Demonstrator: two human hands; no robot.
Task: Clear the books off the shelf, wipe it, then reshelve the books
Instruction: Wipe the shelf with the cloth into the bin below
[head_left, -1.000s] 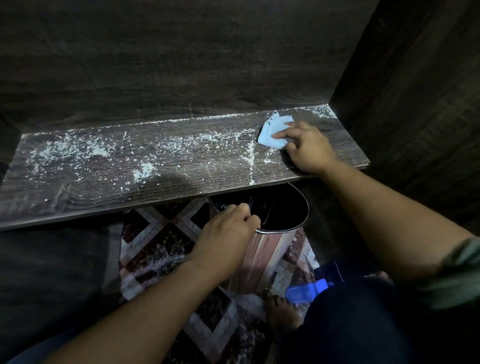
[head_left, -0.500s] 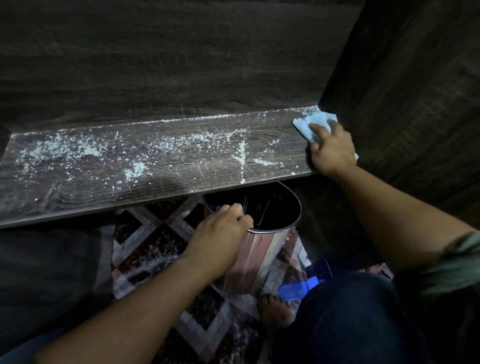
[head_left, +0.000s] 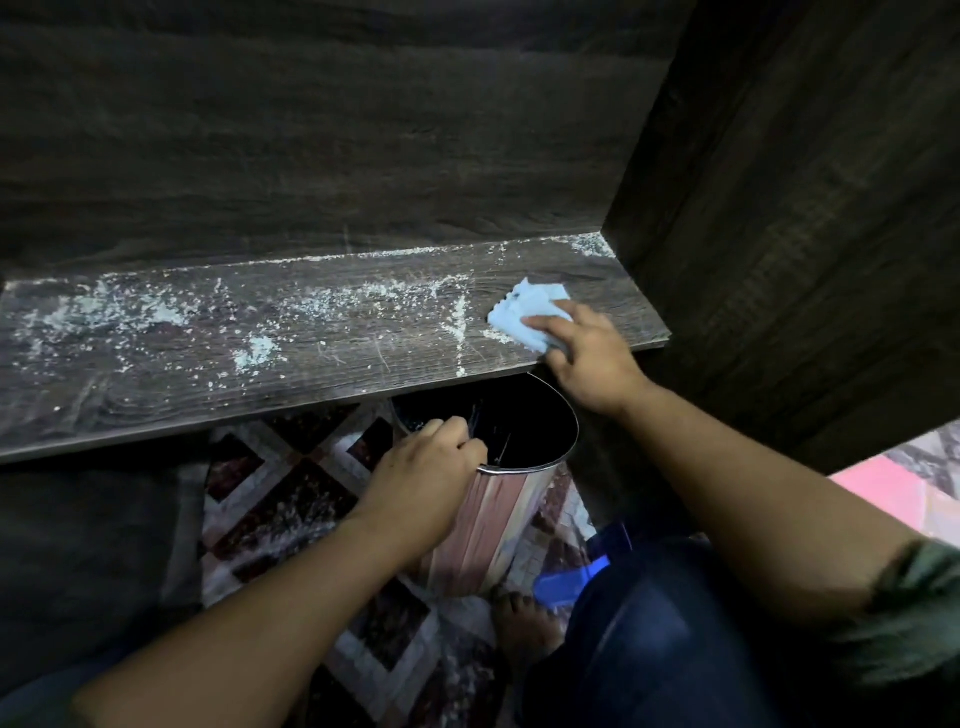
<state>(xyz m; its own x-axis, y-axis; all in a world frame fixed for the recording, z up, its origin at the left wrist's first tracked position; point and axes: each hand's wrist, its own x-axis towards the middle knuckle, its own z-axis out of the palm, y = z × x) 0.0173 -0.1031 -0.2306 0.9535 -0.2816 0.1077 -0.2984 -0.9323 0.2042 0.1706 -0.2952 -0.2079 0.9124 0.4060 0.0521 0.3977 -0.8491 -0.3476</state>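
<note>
Far left of the frame, the shelf (head_left: 156, 374) has no books on it and none are in view anywhere, so call the clearing step done and the wiping step in hand, with reshelving not started. White crumbs (head_left: 249, 353) are scattered over the board from the left end to just past centre, with a thin line along the back edge. Below the front edge, lower centre-left, is a patterned rug (head_left: 270, 499). At centre, your left hand (head_left: 421, 467) has its fingers curled over the rim of the metal bin (head_left: 498, 525), grasping it; the bin is tilted, its mouth just under the shelf's front edge. Right of centre, your right hand (head_left: 592, 353) lies on the pale blue cloth (head_left: 524, 317), fingers laid over it and pressing it to the board near the front edge. That reads as a press, not a clench. Lower right, a blue object (head_left: 566, 582) sits beside your knee; can't tell what it is. Crumbs also sit in the back corner against the side panel (head_left: 779, 260). The next move probably calls for dragging the cloth through the crumbs toward the front edge above the bin. Most of the mess is left of the bin's mouth, so bring the crumbs right or shift the bin left, or they will land on the rug.
</note>
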